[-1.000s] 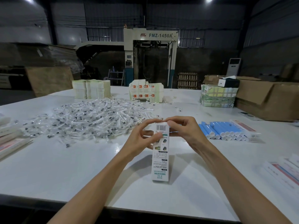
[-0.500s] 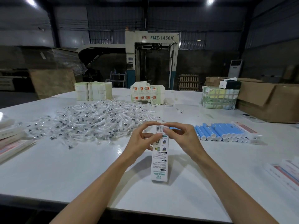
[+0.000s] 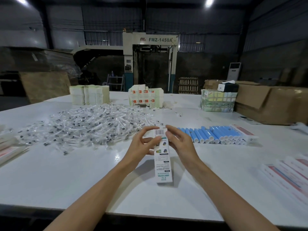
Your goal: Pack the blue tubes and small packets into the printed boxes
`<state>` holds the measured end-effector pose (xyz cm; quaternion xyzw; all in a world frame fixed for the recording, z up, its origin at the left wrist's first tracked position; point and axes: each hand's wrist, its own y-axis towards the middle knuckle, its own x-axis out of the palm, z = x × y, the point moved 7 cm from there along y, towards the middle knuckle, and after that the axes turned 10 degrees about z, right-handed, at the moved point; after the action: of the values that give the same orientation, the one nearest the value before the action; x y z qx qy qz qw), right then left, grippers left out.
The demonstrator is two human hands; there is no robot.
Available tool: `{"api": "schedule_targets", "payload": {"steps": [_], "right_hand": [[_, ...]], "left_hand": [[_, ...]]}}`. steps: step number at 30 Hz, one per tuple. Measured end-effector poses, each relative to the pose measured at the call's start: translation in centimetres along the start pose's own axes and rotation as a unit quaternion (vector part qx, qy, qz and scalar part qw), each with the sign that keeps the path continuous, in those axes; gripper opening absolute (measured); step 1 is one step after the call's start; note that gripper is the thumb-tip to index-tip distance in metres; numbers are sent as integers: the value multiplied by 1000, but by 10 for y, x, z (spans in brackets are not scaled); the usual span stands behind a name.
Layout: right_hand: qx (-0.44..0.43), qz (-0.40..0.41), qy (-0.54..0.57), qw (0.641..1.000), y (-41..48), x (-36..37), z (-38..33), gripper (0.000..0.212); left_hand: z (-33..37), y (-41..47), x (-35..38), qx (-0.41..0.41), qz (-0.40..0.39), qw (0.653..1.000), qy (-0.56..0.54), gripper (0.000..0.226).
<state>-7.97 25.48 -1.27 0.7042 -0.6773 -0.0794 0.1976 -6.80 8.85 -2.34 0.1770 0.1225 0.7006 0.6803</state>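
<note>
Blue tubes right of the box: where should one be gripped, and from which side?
Likely best: pinch one of the blue tubes by its white capped end, coming from above on the near side. They lie packed side by side, caps toward the person, so only ends and tops are free; the right hand is nearer.

Far centre: the machine (image 3: 150, 67) has "FMZ-1450A" on its header plate. There's a red logo left of that, letters not legible. The printed box (image 3: 162, 157) standing on the table (image 3: 66, 172) has a barcode at its top end, digits too small. Teal lettering at its near end is upside down and too blurred. The far flat cartons (image 3: 145, 97) show red-orange marks, nothing readable.
</note>
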Motion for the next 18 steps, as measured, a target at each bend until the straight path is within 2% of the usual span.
{"api": "schedule_targets", "payload": {"steps": [2,7,10,15,18], "right_hand": [[52,-3,16,999,-5,-2,0,41],[144,-80,45,985,-24,-6,0,48],[150,-89,25,984,-32,-18,-6,50],[140,-90,-78,983,-44,-49,-17,53],[142,-71,-123,980,-53,-69,-14,54]], "left_hand": [[0,0,6,-4,-3,1000,-23,46],[9,5,25,2,-30,997,-65,52],[17,0,43,24,-45,997,-60,44],[13,-11,69,43,-69,997,-10,31],[6,-12,79,52,-113,990,71,37]]}}
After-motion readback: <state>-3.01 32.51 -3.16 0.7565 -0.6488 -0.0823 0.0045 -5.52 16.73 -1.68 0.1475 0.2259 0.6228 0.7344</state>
